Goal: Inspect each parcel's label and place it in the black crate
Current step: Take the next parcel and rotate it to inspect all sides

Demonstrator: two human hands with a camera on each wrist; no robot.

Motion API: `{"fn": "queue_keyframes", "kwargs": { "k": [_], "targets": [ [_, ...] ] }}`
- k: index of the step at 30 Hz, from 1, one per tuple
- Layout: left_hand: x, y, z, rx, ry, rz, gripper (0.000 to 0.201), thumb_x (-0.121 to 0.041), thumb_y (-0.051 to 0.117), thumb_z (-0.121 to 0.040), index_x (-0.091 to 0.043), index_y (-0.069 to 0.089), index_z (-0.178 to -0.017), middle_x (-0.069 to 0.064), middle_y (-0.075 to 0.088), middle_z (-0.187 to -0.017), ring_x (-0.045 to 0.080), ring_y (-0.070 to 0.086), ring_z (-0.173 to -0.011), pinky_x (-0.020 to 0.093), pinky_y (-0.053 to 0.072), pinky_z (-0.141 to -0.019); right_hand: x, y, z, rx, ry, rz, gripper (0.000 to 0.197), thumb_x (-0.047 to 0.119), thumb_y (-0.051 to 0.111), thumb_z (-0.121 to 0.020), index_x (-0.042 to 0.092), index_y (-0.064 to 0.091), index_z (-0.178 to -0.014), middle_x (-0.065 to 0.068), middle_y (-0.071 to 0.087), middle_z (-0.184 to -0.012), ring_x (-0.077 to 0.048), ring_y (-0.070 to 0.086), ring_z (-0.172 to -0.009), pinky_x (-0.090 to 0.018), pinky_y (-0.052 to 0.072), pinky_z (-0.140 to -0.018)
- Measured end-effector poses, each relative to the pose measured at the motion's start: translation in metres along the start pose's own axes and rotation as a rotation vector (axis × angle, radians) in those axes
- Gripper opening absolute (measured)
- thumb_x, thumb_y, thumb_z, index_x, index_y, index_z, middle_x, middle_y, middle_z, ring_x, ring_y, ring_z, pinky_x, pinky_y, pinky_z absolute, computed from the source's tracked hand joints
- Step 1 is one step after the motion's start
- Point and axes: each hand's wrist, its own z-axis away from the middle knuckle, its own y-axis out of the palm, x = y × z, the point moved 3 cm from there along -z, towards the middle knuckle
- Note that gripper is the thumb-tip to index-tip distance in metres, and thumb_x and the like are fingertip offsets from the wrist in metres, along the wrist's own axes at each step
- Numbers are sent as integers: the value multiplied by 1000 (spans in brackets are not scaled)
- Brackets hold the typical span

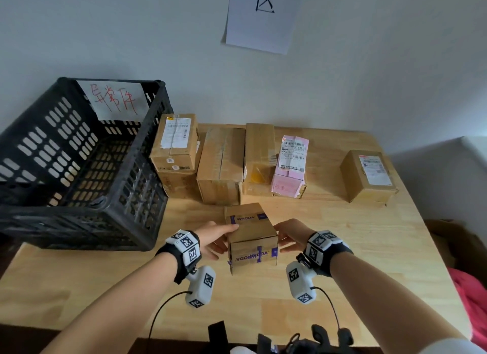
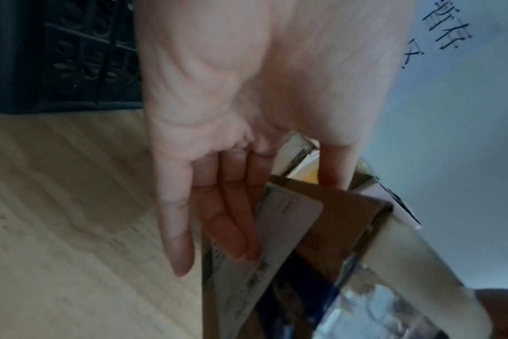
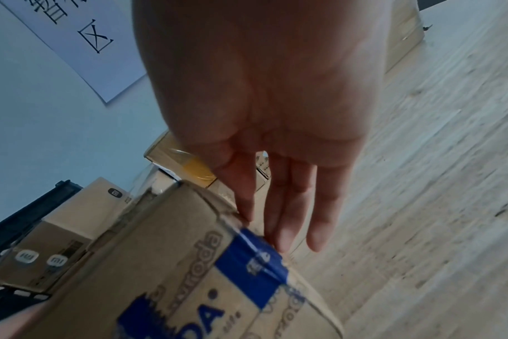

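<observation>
Small brown blue-taped cardboard parcel held between both hands. The left hand has its thumb over the top edge and its fingers flat on the side label; the right hand presses the opposite side with straight fingers. Risk: the light side pressure may let it slip. Below the grip is a pale wooden table, left of it a black slatted plastic crate, beyond it a plain wall.

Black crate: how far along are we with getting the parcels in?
Done: nothing yet; no parcel shows inside the black slatted plastic crate. In hand: the left hand grips the small brown cardboard box with blue tape, the right hand pressing its other side. Remaining: the cardboard parcels lined along the wall.
</observation>
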Motion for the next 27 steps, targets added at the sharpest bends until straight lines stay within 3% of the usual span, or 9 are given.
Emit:
{"fn": "queue_keyframes", "kwargs": {
  "k": [3,5,7,10,12,13,17,21,27],
  "targets": [
    [-5,-1,1,77,-26,68,90,-70,77,-52,-11,56,-116,15,65,-106,30,64,-96,42,56,-81,2,-1,0,28,-2,-121,27,22,49,-93,2,58,-109,-14,64,-80,-25,61,-71,-40,52,-89],
    [-10,-2,4,138,5,119,105,-67,84,-34,-7,55,-115,13,68,-101,28,65,-96,41,54,-85,9,0,3,43,-53,-111,43,41,49,-94,2,58,-108,-13,65,-83,-23,61,-73,-37,53,-83],
    [-16,-6,6,138,58,123,113,-53,92,-25,1,54,-117,13,70,-94,25,66,-89,40,55,-84,19,0,7,66,-108,-99,61,58,47,-90,2,59,-112,-11,66,-92,-21,62,-79,-31,53,-76],
    [-20,-11,6,56,92,101,83,-27,93,-50,-2,48,-115,17,63,-114,28,63,-103,42,54,-89,28,2,11,134,-148,-66,69,67,48,-83,7,59,-115,-10,66,-106,-21,63,-92,-29,52,-78],
    [-20,-12,4,3,95,67,62,-26,89,-59,-7,50,-103,13,62,-109,25,62,-101,38,55,-86,30,5,10,145,-156,48,70,69,57,-76,9,62,-114,-8,67,-110,-21,63,-97,-32,54,-80],
    [-19,-13,4,-7,95,67,62,-28,89,-58,-8,50,-101,12,63,-106,23,62,-99,37,55,-85,30,7,8,126,-163,127,68,67,62,-74,10,64,-112,-6,67,-110,-20,62,-97,-33,56,-80],
    [-16,-18,-7,-43,112,137,96,-46,93,-36,-5,50,-112,14,66,-107,26,65,-99,43,55,-87,34,11,-1,-14,-222,297,56,55,71,-75,9,65,-106,-3,66,-93,-11,62,-80,-33,58,-77],
    [-23,-17,-6,-53,108,154,64,-33,87,-62,-3,54,-109,14,68,-102,26,66,-96,44,54,-90,41,8,-5,-26,-214,299,52,52,71,-76,8,65,-102,-3,66,-87,-10,63,-75,-33,60,-72],
    [-28,-17,-8,-13,105,150,60,-28,84,-67,-2,54,-112,15,68,-107,26,66,-97,42,54,-89,42,5,-11,-18,-220,320,56,50,71,-77,4,66,-110,-6,69,-96,-10,65,-75,-36,61,-72]
  ]
}}
